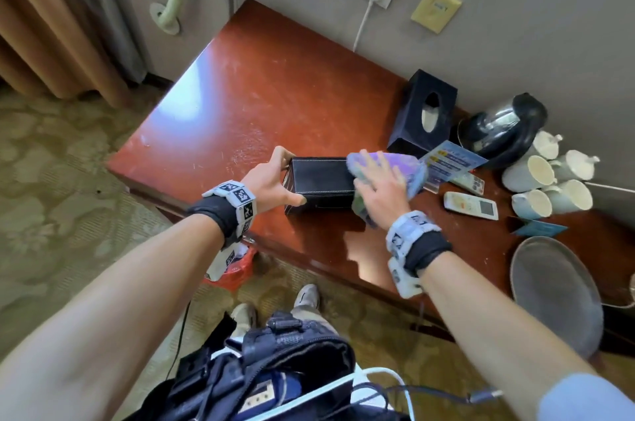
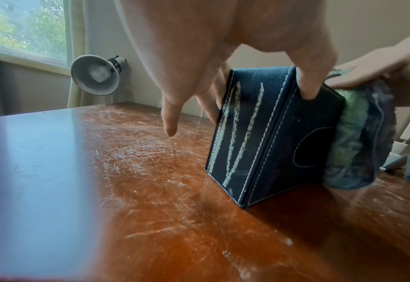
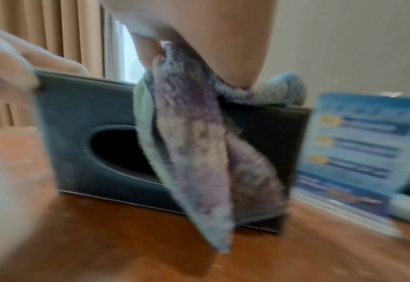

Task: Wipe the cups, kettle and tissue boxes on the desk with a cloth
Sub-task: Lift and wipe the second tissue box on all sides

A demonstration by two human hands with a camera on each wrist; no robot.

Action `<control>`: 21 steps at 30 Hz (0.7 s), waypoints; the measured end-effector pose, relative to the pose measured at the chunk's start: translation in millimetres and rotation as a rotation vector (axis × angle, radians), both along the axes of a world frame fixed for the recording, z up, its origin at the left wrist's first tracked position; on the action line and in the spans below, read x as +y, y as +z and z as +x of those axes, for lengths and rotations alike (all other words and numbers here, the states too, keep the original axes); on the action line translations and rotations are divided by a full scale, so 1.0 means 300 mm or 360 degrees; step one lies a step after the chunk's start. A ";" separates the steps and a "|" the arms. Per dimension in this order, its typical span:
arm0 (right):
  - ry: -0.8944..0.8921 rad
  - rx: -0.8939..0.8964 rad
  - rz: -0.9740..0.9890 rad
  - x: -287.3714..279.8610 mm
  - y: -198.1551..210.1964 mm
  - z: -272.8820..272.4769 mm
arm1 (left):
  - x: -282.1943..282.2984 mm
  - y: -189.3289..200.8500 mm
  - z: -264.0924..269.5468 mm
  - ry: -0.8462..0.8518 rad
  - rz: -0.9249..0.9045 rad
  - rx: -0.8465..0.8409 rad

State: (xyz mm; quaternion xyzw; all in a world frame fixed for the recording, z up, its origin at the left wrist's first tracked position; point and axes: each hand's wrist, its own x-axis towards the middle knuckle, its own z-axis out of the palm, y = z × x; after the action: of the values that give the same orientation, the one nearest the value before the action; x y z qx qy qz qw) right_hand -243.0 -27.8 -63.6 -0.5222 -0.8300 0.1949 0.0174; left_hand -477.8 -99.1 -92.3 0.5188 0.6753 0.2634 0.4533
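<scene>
Your left hand (image 1: 271, 180) gripped the left end of the long black tissue box (image 1: 321, 180), thumb on the near face and fingers curled over the far edge, steadying it on the reddish wooden desk (image 1: 275, 94). The box stood on a long side near the desk's front edge, its oval opening facing you, as the right wrist view showed. Your right hand (image 1: 379, 188) lay flat, fingers spread and fairly straight, pressing the purple and green cloth (image 1: 395, 164) onto the top right end of that box; part of the cloth hung down over the near face and reached close to the desktop. In the left wrist view the end panel of the box carried pale streaks. A second, cube-shaped tissue box (image 1: 424, 113) stood further back by the wall, tilted, its opening turned toward you. Just to its right sat the kettle (image 1: 503, 128), and beside it a cluster of white cups (image 1: 546, 180) lying on their sides. A blue printed card (image 1: 453, 161) stood just right of the cloth, with two remote controls (image 1: 470, 204) near it. A round metal tray (image 1: 556, 293) rested at the desk's right front corner.
</scene>
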 end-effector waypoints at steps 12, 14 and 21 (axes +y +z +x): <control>-0.0060 0.0096 0.0041 0.027 -0.014 0.032 | -0.009 0.014 -0.013 -0.0042 -0.0045 -0.0037; -0.0233 0.0036 0.0028 0.072 -0.016 0.134 | -0.006 0.012 -0.012 -0.0042 -0.0036 -0.0060; -0.0272 0.0122 0.0377 -0.014 -0.057 0.011 | -0.004 -0.003 -0.011 -0.0040 -0.0023 -0.0029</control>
State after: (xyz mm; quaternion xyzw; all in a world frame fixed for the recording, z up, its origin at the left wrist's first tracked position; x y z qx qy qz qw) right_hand -239.7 -31.9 -80.5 -0.5775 -0.7984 0.1131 0.1271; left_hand -481.0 -100.1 -93.3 0.5216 0.6663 0.2575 0.4665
